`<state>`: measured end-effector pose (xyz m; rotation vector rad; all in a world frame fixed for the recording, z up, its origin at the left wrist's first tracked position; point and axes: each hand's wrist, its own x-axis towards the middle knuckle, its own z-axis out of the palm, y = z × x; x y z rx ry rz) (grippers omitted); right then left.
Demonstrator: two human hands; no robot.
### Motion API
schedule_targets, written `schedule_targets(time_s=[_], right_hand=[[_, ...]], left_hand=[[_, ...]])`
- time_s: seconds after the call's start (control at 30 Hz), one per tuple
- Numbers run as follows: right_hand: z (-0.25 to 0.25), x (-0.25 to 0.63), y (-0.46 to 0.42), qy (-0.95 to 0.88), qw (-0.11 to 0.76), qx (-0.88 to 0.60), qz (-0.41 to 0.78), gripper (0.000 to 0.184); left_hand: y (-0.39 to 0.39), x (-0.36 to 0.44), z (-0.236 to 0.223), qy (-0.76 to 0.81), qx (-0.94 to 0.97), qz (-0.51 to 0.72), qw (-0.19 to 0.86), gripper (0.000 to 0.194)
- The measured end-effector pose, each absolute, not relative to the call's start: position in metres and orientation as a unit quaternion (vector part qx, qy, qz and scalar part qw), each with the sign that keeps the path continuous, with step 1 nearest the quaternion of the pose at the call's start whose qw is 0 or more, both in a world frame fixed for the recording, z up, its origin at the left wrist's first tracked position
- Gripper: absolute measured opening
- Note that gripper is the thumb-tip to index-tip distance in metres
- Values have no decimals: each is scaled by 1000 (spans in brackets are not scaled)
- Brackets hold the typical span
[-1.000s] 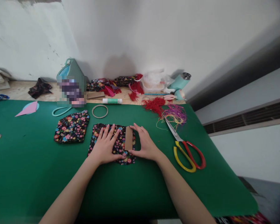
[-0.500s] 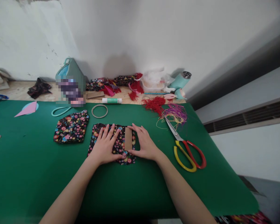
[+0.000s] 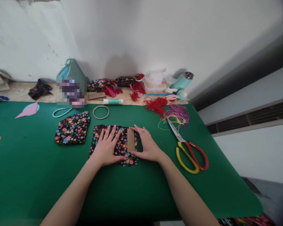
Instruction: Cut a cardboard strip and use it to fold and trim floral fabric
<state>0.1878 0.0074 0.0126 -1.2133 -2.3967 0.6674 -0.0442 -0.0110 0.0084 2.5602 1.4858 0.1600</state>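
A black floral cloth (image 3: 121, 147) lies flat on the green table mat. My left hand (image 3: 108, 147) is spread over its left and middle part, pressing it down with fingers stretched out. On the cloth's right side rests a narrow brown cardboard strip (image 3: 130, 140), upright in the view. My right hand (image 3: 147, 145) grips that strip at its two ends, fingertips at the far end and thumb at the near end. A second black floral piece (image 3: 73, 129), with its far corners cut slanting, lies to the left of the cloth.
Large scissors (image 3: 188, 150) with yellow and red handles lie partly open on the right. A ring (image 3: 100, 112) and a glue stick (image 3: 113, 101) lie beyond the cloth. Red tassels (image 3: 157, 106), a teal bottle (image 3: 182, 81) and a pouch (image 3: 79, 73) line the wall side.
The cardboard strip has shifted very slightly to the right together with my right hand. My left hand stays flat on the cloth.
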Motion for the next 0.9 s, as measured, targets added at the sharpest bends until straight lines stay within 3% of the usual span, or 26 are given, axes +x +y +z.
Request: schedule_targets(time_s=[0.63, 0.9], right_hand=[[13, 192, 8, -858, 186, -417, 238, 104], [11, 191, 7, -853, 201, -422, 231, 103]], left_hand=[[-10, -46, 10, 497, 861, 48, 101, 103], [-9, -35, 15, 488, 864, 84, 84, 95]])
